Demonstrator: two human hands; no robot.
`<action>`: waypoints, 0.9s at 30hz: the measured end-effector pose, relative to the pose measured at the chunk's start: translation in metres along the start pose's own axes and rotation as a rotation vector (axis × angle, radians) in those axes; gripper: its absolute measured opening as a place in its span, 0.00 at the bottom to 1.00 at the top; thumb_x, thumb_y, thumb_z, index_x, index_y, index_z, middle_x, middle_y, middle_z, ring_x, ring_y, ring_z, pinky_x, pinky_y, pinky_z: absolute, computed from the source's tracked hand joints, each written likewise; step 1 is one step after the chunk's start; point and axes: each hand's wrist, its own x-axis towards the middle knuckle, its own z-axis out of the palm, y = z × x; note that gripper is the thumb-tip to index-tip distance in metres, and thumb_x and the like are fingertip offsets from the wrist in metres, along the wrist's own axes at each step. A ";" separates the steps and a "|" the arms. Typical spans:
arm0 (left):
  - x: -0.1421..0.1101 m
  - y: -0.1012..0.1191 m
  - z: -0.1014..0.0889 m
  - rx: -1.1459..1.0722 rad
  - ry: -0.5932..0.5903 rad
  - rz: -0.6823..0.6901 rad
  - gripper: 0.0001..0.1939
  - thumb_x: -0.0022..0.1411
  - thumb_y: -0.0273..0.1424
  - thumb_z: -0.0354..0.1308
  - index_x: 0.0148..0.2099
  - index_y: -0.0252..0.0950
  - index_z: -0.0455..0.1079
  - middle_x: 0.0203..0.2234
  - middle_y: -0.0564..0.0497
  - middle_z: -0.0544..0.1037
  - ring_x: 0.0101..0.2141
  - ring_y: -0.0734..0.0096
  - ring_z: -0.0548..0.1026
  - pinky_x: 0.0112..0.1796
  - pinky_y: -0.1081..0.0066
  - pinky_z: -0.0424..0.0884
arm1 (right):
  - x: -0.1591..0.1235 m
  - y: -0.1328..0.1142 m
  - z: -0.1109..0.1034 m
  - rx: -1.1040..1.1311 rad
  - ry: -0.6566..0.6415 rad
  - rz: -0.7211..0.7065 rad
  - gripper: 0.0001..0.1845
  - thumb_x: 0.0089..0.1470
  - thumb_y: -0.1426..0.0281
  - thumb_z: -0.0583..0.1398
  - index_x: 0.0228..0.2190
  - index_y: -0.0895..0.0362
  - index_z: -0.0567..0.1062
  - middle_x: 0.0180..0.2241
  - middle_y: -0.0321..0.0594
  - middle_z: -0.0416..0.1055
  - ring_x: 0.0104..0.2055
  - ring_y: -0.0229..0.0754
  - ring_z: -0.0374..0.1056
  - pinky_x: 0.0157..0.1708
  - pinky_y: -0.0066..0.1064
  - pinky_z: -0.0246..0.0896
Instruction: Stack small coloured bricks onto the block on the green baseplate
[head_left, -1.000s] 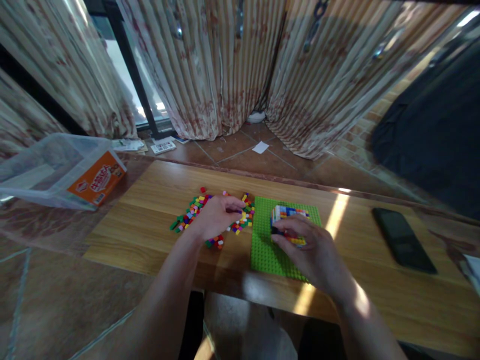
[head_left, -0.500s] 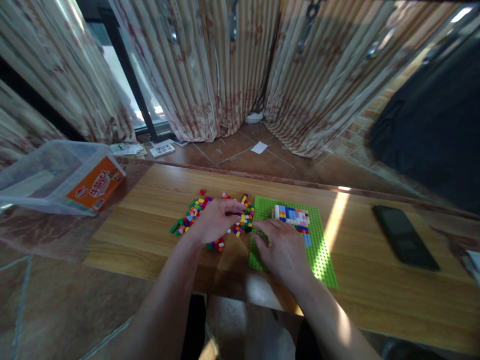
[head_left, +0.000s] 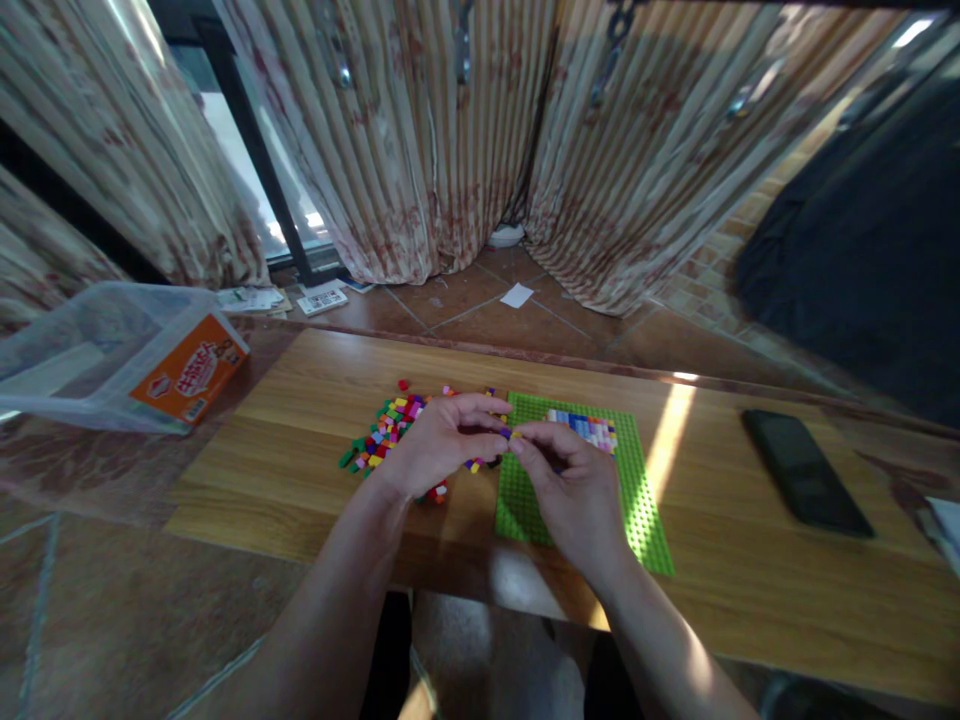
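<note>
My left hand and my right hand meet fingertip to fingertip above the left edge of a green studded baseplate. A small purple toy brick shows at the closed left thumb and fingers. Against it, at my right fingertips, is a tiny yellow brick. Whether the two bricks are joined I cannot tell. On the baseplate lies a patch of blue, white, pink and other bricks, partly hidden by my right hand. Loose coloured bricks are heaped left of the baseplate, partly behind my left hand.
The wooden table also carries a dark phone at the right. Beyond its left end stands a clear plastic bin with an orange label. Curtains hang behind, and papers lie on the floor.
My left hand has moved right from over the brick heap, and its fingers have closed. Both hands' fingertips now meet, with small purple and yellow bricks showing between them.
</note>
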 end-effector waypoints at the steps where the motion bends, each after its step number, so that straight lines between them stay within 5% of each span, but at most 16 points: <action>1: 0.000 0.000 0.001 -0.007 0.008 0.006 0.20 0.48 0.26 0.67 0.46 0.33 0.74 0.32 0.50 0.80 0.29 0.76 0.75 0.32 0.74 0.70 | 0.000 0.001 0.000 0.026 0.002 0.001 0.06 0.55 0.69 0.60 0.31 0.56 0.78 0.29 0.36 0.78 0.30 0.39 0.72 0.33 0.30 0.66; 9: 0.000 -0.003 -0.006 -0.048 -0.036 0.033 0.16 0.49 0.27 0.67 0.43 0.33 0.74 0.29 0.51 0.79 0.28 0.76 0.75 0.31 0.74 0.71 | 0.003 0.001 -0.001 0.193 -0.016 0.038 0.04 0.52 0.70 0.62 0.30 0.56 0.78 0.26 0.36 0.77 0.27 0.38 0.71 0.28 0.29 0.67; 14: 0.001 -0.006 -0.029 0.248 0.026 0.051 0.09 0.49 0.25 0.64 0.35 0.31 0.75 0.28 0.51 0.79 0.29 0.74 0.75 0.33 0.73 0.71 | -0.004 0.006 0.009 -0.179 -0.115 -0.122 0.06 0.56 0.73 0.60 0.33 0.56 0.78 0.32 0.39 0.78 0.34 0.40 0.73 0.35 0.30 0.67; 19: -0.001 -0.009 -0.029 0.620 -0.009 0.089 0.07 0.51 0.23 0.58 0.32 0.34 0.76 0.27 0.51 0.80 0.30 0.71 0.76 0.34 0.73 0.70 | -0.012 0.022 0.027 -0.516 -0.315 -0.245 0.09 0.58 0.77 0.56 0.32 0.57 0.77 0.33 0.43 0.76 0.36 0.42 0.72 0.39 0.31 0.66; 27: -0.002 -0.011 -0.024 0.966 -0.019 0.183 0.10 0.54 0.24 0.55 0.34 0.37 0.77 0.29 0.52 0.81 0.32 0.68 0.76 0.34 0.73 0.68 | -0.013 0.031 0.037 -0.558 -0.331 -0.299 0.13 0.56 0.80 0.54 0.36 0.58 0.77 0.36 0.44 0.74 0.39 0.43 0.71 0.42 0.31 0.67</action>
